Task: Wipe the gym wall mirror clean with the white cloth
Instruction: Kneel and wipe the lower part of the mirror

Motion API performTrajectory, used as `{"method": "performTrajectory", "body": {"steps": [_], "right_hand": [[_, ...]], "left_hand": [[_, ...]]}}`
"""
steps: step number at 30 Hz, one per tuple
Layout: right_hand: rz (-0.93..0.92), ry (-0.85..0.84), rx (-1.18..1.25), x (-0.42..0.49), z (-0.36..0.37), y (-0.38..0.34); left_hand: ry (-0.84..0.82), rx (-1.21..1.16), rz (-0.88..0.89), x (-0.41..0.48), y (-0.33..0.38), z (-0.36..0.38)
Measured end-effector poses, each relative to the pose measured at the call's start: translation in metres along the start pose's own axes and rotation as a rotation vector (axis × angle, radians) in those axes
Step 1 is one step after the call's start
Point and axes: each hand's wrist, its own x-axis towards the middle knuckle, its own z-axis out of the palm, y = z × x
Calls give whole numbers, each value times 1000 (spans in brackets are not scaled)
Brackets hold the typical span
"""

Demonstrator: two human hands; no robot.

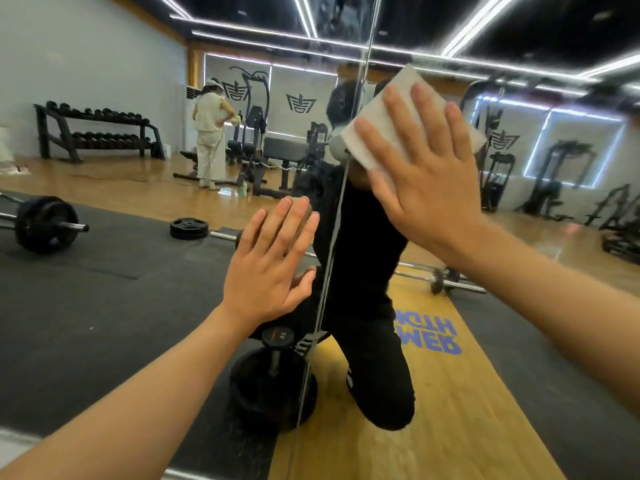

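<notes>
The wall mirror (pixel 138 289) fills the view, with a vertical seam between two panels running down the middle. A folded white cloth (pixel 405 109) lies flat against the glass just right of the seam, high up. My right hand (pixel 426 178) presses it to the mirror with straight, spread fingers. My left hand (pixel 273 268) rests flat on the glass left of the seam, lower down, fingers straight and holding nothing. My reflection in dark clothes kneels behind both hands.
Reflected in the mirror: a dumbbell rack (pixel 97 133) at the far left, a person in pale clothes (pixel 209 133), weight machines, barbells and plates on black mats. A dumbbell (pixel 277 351) on a weight plate stands at the mirror's foot near the seam.
</notes>
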Motion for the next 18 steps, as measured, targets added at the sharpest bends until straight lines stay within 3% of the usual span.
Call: {"method": "performTrajectory", "body": {"steps": [3, 8, 11, 15, 18], "right_hand": [[56, 15, 32, -47, 20, -52], [-145, -116, 31, -175, 51, -123], [-299, -187, -1, -177, 47, -102], [33, -19, 59, -94, 30, -56], [193, 35, 74, -95, 35, -76]], "left_hand": [[-4, -12, -1, -1, -1, 1], [-5, -45, 6, -2, -4, 0], [-5, -67, 2, -4, -2, -1], [17, -64, 5, -3, -3, 1], [25, -76, -9, -3, -2, 1]]}}
